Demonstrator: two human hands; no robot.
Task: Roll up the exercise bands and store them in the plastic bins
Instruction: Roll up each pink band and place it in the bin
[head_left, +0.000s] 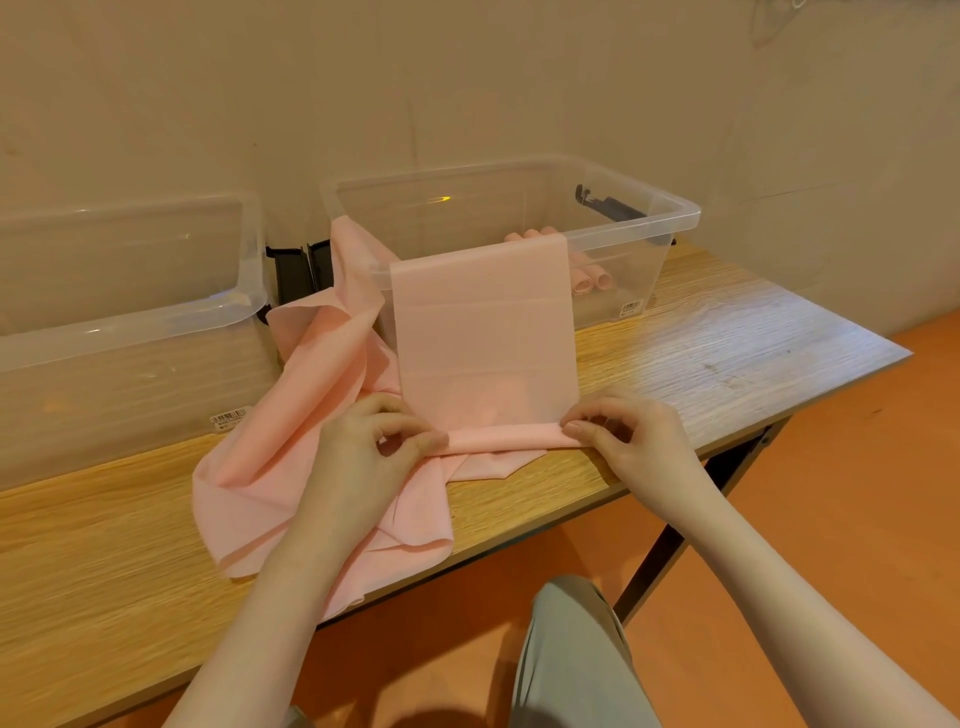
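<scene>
The desk (727, 343) carries two clear plastic bins: the left bin (124, 322) is seen with nothing visible inside, while the right bin (670, 213) already holds a few finished pink rolls (589, 278). A loose heap of pink bands (311, 415) is spread between the bins and the near edge, and over it one band (483, 332) is laid flat, its far end draped over the right bin's front rim. At the near end of this band a slim roll (501, 435) has been started. It is pinched at each end, by the curled fingers of the left hand (374, 436) and of the right hand (623, 434), thumbs pressed against forefingers. For a neat roll, both ends are best turned at the same pace, with the side edges kept aligned and light tension held toward the bin, so that the roll is not coned. The heap beneath is best kept out of the turns.
</scene>
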